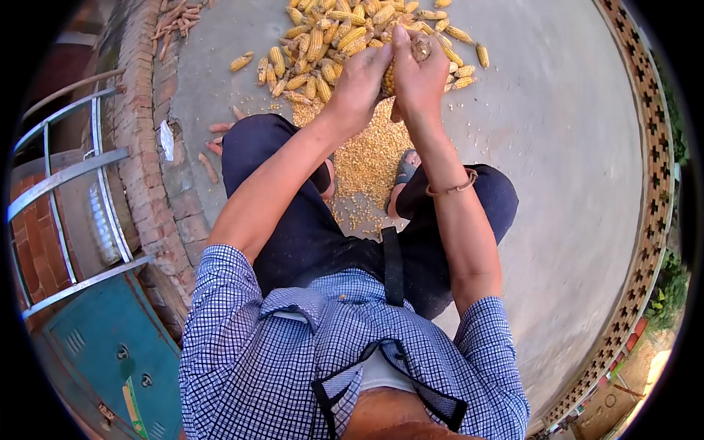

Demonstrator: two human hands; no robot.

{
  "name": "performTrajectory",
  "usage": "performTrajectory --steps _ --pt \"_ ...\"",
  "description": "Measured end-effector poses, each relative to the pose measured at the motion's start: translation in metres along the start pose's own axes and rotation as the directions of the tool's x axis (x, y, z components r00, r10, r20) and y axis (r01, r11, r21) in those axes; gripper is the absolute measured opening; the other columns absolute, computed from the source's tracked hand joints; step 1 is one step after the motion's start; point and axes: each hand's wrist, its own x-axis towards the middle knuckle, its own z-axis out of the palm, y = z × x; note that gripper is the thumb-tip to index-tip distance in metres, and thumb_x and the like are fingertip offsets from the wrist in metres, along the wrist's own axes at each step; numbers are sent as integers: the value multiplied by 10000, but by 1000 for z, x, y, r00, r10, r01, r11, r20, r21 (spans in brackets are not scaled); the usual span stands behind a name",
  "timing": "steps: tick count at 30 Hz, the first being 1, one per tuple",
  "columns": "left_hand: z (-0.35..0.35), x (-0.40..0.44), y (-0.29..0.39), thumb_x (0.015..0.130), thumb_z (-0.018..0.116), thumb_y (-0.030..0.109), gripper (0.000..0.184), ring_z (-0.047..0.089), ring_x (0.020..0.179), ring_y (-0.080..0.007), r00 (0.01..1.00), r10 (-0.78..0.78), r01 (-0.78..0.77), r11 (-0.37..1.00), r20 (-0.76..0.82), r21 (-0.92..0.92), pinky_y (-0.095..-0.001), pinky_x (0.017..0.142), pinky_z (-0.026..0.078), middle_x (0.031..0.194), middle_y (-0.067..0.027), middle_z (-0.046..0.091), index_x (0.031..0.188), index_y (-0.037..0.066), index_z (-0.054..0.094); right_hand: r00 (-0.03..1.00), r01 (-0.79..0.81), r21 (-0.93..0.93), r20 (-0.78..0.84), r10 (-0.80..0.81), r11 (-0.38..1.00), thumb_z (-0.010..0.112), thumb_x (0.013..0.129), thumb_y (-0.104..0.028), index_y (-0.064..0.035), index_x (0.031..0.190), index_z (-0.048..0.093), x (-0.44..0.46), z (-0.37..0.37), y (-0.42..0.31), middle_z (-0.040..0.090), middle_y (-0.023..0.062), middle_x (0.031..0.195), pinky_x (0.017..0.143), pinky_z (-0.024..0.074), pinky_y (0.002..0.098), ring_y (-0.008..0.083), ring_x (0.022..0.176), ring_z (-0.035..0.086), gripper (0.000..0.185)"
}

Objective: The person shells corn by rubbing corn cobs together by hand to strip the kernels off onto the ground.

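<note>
My left hand (361,86) and my right hand (419,77) meet around one yellow corn cob (389,79). Fingers of both hands are closed on it, and the kernels show between them. The cob's pale end pokes out by my right thumb. Just beyond my hands lies a heap of corn cobs (320,45), husked and full of yellow kernels. Loose corn kernels (372,158) are spread on the ground beneath my hands, between my feet. The undersides of my hands and part of the held cob are hidden.
Stripped reddish cobs (208,168) lie by my left knee, with more in a pile (176,23) at upper left. A brick edge (150,169), a metal ladder-like frame (55,176) and a teal metal door (110,352) stand left. A perforated brick wall (655,183) curves along the right.
</note>
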Motion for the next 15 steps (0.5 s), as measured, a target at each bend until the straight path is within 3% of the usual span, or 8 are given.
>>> performTrajectory --steps 3,4,7,9,10,11,13,15 --pt "-3 -1 7 1063 402 298 343 622 898 -130 998 -13 10 998 -54 -63 -348 782 541 1020 -48 634 1139 17 583 972 -189 347 197 126 919 665 935 -336 39 1095 642 8 -11 -10 694 141 960 698 534 288 150 850 660 408" --pt "-4 -1 9 1061 407 291 337 625 916 -142 998 -9 6 998 -60 -57 -356 816 540 1048 -53 633 1168 19 575 953 -252 359 254 166 899 655 943 -336 63 1131 622 5 -14 -15 690 135 1013 695 546 293 177 880 670 443" --pt "-6 0 5 1061 407 282 318 620 932 -133 995 -15 16 1000 -99 10 -319 812 529 1054 -51 629 1158 24 567 940 -237 244 303 158 940 671 915 -355 66 1167 597 -1 -18 -21 682 139 949 731 519 306 167 852 651 497" --pt "-13 7 -12 1062 405 270 297 611 915 -115 990 -39 57 990 -138 129 -292 784 519 1028 -40 625 1126 30 566 977 -73 -6 199 73 997 666 896 -407 79 1224 561 -8 -7 -16 676 222 1012 833 502 387 296 944 661 595" --pt "2 0 -14 1062 405 255 265 591 863 -88 989 77 -57 986 -124 156 -260 743 499 971 -19 608 1091 42 560 994 38 -191 112 -16 981 661 886 -436 85 1252 544 -13 2 -17 671 271 1044 897 485 437 378 1002 658 647" --pt "10 -4 -16 1054 430 268 282 518 764 -67 978 59 -51 998 -199 44 -255 657 439 817 8 540 913 49 537 999 46 -275 40 -37 960 649 883 -434 86 1266 541 -19 4 -20 650 310 1081 953 444 470 436 1059 623 655" --pt "11 -7 -11 1052 442 264 273 514 780 -58 989 15 -3 997 -150 81 -246 687 433 833 7 538 908 52 536 996 51 -241 -57 -66 969 649 886 -413 55 1198 589 -17 9 -12 675 281 1015 883 479 462 414 994 651 566" --pt "8 -4 -16 1051 454 265 270 517 791 -55 994 31 -21 995 -104 98 -250 687 441 842 4 545 914 47 538 996 -47 -201 -83 30 979 655 886 -405 29 1116 620 -15 3 -13 687 254 945 827 493 457 398 925 666 492"
